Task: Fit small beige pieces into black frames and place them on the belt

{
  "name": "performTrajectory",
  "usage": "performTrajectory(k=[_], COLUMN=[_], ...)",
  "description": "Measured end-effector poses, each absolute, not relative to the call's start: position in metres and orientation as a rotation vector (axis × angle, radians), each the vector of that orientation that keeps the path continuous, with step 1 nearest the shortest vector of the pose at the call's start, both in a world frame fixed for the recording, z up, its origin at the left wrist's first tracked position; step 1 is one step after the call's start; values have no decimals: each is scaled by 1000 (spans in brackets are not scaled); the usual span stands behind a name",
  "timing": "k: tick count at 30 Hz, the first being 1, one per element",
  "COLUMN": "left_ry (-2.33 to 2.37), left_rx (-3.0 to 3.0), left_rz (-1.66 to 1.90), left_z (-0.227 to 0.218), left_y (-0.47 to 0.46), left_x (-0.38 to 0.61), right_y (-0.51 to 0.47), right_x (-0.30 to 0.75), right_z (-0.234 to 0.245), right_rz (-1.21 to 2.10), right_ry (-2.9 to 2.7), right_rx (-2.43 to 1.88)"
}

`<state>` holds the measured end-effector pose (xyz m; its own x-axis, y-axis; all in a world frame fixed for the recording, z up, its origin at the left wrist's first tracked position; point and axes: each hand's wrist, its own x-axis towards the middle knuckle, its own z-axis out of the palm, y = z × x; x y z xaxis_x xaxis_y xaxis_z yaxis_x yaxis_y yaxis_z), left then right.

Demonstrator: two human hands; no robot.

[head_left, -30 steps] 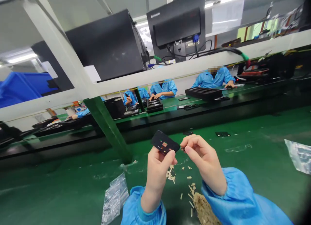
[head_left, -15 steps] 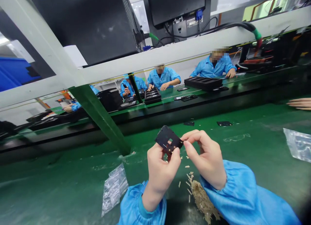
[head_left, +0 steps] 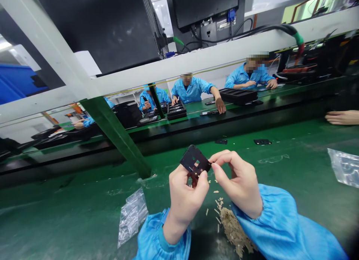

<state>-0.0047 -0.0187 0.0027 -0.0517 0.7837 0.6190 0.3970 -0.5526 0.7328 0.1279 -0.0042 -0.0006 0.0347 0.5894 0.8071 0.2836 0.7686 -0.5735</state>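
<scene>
My left hand (head_left: 186,194) pinches a small flat black plastic part (head_left: 195,163) with holes and a square window, held up over the green table (head_left: 70,215). My right hand (head_left: 238,181) is closed in a pinch against the part's right edge, thumb and forefinger pressed together. What sits between those fingertips is too small to make out. Below my hands lies a heap of small tan strips (head_left: 231,230). Both wrists wear blue sleeves.
A clear plastic bag (head_left: 131,217) lies at the left, another (head_left: 344,166) at the right edge. Two black parts (head_left: 262,141) rest farther back. Another person's hand (head_left: 340,117) lies on the table at right. A green post (head_left: 117,136) slants ahead; workers sit beyond a conveyor.
My hands have hardly moved; the black part is tilted slightly more upright. The other person's hand at right slid further in, and a worker across the line reached an arm out.
</scene>
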Motion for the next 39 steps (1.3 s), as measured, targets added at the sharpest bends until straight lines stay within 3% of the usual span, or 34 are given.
performTrajectory(k=[8,21,39], left_ry=[1269,1306,1307], left_rx=[1973,2148,2081], left_rz=[1646,1711,1643], left_z=[6,12,13], left_y=[-20,-21,-23], left_x=[-7,-6,-7], right_y=[-7,-5,-6], right_x=[132,136,134], right_z=[4,7,7], right_rz=[336,725,678], right_ry=[-1623,-1557,-1550], right_rx=[-723,-716,-722])
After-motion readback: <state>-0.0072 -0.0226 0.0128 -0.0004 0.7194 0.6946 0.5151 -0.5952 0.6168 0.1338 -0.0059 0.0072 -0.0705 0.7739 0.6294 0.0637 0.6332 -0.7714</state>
